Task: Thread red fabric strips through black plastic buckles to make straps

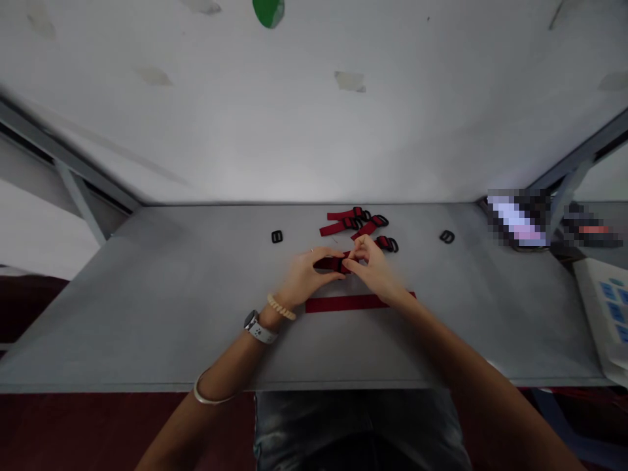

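Between my hands is a red webbing strap [324, 263] with a black buckle on it. My left hand [310, 273] grips the strap from the left, thumb and fingers closed on it. From the right, my right hand [371, 267] pinches the strap beside the buckle; fingers partly hide this end. Just below both hands, a flat red webbing strip [346, 303] lies across the table, its right part under my right wrist. Beyond my hands lie several short red straps [336, 227] with black buckles, one of them [384, 243] close to my right fingers.
A loose black slider buckle [277, 237] lies to the left on the grey table [196, 294], and a black ring-shaped buckle [447, 237] to the right. A white panel [304, 144] rises behind. A blurred-out object [517, 221] and a white box [608, 307] stand at right.
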A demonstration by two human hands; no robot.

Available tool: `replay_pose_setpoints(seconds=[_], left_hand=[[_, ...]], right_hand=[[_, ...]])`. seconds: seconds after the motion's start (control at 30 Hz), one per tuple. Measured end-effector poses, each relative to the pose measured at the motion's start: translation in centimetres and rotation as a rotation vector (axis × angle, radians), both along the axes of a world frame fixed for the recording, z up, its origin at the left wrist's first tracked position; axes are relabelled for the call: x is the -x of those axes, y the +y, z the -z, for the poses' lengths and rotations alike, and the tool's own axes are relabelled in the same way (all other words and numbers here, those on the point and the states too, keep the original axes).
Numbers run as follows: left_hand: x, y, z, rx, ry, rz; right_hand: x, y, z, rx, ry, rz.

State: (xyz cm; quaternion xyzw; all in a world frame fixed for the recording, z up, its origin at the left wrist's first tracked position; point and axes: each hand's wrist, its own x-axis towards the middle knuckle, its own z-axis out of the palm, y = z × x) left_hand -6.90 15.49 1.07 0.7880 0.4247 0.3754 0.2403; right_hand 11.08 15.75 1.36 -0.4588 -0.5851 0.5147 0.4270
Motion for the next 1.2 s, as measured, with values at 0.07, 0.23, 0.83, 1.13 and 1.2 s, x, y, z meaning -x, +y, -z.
replay_pose_setpoints(seconds=[0.07, 0.23, 0.83, 1.13, 1.2], left_hand=[[-0.1, 0.0, -0.1, 0.021, -0.018, 0.017], [-0.6, -0.5, -0.2, 0.059, -0.018, -0.035], [-0.6, -0.1, -0.1, -0.018, -0.134, -0.157], [-1.0, -0.7, -0.2, -0.102, -0.036, -0.137], [-1.3, -0.9, -0.3, -0.092, -0.024, -0.142]], right_hand=[[0.1, -0.1, 0.0, -0.007, 0.0, -0.004], [0.3, -0.3, -0.1, -0.053, -0.047, -0.013], [-0.3, 0.3, 0.5, -0.427, -0.373, 0.196], [0.0, 0.1, 1.4, -0.478, -0.431, 0.091], [0.3, -0.1, 1.4, -0.475, -0.405, 0.103]])
